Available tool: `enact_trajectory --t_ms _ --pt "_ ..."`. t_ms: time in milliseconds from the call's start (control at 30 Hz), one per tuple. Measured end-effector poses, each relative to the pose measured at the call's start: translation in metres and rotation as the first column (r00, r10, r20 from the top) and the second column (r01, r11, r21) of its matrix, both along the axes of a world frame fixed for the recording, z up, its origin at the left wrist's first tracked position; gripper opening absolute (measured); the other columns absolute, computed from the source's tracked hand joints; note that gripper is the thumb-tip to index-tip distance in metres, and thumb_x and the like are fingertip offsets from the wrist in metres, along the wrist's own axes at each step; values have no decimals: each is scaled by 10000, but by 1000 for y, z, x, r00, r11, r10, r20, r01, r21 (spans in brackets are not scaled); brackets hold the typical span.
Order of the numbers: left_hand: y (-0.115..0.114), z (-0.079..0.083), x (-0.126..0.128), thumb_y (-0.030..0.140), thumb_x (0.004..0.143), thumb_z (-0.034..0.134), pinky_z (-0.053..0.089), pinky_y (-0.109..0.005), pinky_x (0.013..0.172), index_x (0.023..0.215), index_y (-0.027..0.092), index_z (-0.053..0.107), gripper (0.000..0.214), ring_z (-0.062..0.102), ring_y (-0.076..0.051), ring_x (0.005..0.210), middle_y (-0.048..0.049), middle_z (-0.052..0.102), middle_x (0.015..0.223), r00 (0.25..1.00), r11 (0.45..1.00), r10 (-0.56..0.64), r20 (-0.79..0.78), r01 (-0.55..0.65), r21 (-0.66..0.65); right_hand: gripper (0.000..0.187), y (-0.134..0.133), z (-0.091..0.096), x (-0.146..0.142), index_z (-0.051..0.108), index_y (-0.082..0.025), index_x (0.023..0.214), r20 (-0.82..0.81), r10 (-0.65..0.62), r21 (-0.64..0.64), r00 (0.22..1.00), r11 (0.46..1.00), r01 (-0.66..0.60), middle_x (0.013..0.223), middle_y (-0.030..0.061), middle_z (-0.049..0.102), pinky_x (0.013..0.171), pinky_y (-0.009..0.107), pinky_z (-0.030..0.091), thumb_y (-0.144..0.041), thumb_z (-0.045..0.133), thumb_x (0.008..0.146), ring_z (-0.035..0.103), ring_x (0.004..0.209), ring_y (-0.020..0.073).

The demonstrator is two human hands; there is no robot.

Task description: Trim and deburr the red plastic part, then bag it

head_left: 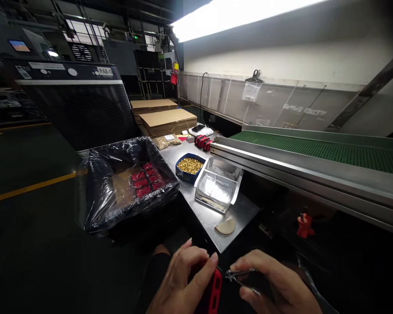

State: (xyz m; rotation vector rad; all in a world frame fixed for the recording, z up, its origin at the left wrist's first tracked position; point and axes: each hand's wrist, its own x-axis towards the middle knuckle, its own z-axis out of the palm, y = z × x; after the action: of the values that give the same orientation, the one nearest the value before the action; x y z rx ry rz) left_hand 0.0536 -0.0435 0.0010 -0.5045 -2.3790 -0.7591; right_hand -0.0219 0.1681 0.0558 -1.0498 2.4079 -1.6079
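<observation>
My left hand [183, 279] is at the bottom of the view, fingers wrapped round a red and black plastic part [213, 291]. Just to its right, my right hand [275, 283] pinches a small thin metal piece [237, 274] whose tip points at the red part's upper edge. Both hands are below the near corner of a steel table [212, 218]. On the table stand a blue bowl of small brass pieces [190, 166] and a clear plastic tray [218, 185]. More red parts [203, 141] lie farther back.
A box lined with black plastic film [127, 181] holds rows of red parts [147, 179] at the left. A green conveyor belt [317, 148] runs along the right. Flat cardboard stacks [165, 120], a bag of brass pieces [167, 140] and a large dark machine [72, 100] stand behind.
</observation>
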Motion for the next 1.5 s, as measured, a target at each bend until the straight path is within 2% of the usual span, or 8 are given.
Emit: enact_trajectory --t_ms 133,267,433,800,1000,1133,1300,1500 --pt "-6 -2 -2 389 990 273 310 -440 1198 1450 124 368 539 484 -219 1225 -140 464 1201 998 995 -40 -44 36 -93 230 1 1 -2 641 -307 1036 -54 21 65 998 998 -17 868 -26 721 696 169 577 -247 676 817 691 768 118" --pt "-4 2 1 330 995 255 337 -487 1177 1464 191 349 498 491 -228 1217 -126 476 1191 998 999 42 49 -41 -28 217 -1 3 -4 654 -281 1024 -107 20 94 994 995 -10 851 -7 727 680 182 587 -261 686 811 695 747 132" --pt "-5 -1 -2 472 979 232 335 -473 1178 1444 130 382 596 483 -248 1206 -147 459 1187 999 996 -33 -29 30 -79 248 -4 7 -7 628 -293 1036 -175 38 71 984 997 -26 861 -35 727 679 149 580 -233 696 805 691 741 104" --pt "2 6 3 382 987 232 285 -521 1171 1477 169 295 539 439 -256 1208 -134 399 1205 990 999 -46 133 45 11 204 -7 12 -7 636 -291 1005 -131 103 131 986 988 -86 837 -21 722 664 179 580 -230 690 818 684 720 117" --pt "-2 5 1 393 974 255 301 -519 1161 1471 164 307 550 432 -264 1209 -137 401 1191 983 996 -84 161 77 49 173 -6 11 -5 635 -296 1009 -99 -14 115 995 993 25 829 -26 715 660 173 579 -224 637 852 689 730 115" --pt "-6 5 3 433 875 450 292 -524 1168 1468 173 306 664 411 -289 1230 -133 373 1228 965 990 -122 231 103 93 182 -3 5 -4 640 -305 1006 -55 -50 80 997 995 55 845 -29 715 672 174 580 -234 652 839 689 754 120" --pt "-3 5 6 290 794 593 308 -500 1174 1454 222 318 719 422 -282 1249 -115 391 1245 956 988 -94 277 55 146 168 -8 -4 -4 654 -294 995 1 -54 68 999 996 53 845 -20 714 684 171 577 -265 663 830 689 759 123" --pt "-4 8 7 363 829 595 527 -364 947 1354 271 438 555 537 -255 1155 -108 479 1211 919 943 -93 384 -42 329 288 -6 -25 -4 589 -275 1111 146 -268 16 952 963 269 931 11 703 727 202 574 -356 650 842 692 827 154"
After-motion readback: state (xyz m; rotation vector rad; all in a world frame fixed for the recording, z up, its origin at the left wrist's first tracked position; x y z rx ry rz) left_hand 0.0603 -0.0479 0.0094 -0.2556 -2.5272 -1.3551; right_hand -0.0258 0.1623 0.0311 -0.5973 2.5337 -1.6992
